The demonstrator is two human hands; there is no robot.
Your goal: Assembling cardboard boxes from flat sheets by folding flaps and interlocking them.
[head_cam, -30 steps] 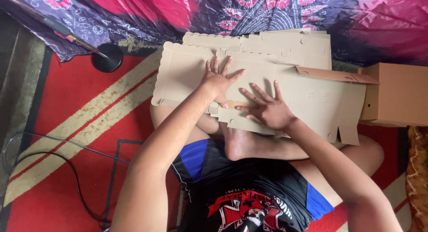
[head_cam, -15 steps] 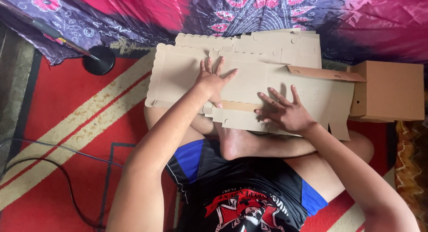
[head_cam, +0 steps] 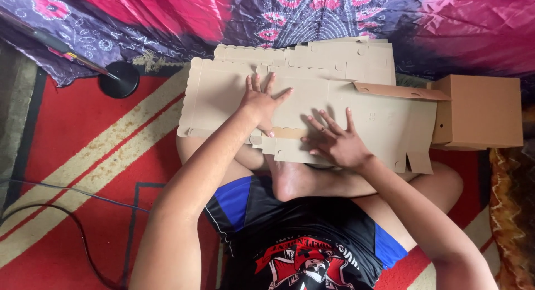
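Both hands, left and right, flat, fingers spread, pressing cardboard sheet.

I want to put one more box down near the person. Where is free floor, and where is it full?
Free: the red striped mat, between the round black base, the cable and the left arm. Crowded: both hands, left hand and right hand, press the flat cardboard sheet over the lap; a cardboard stack lies behind, a folded box to the right.
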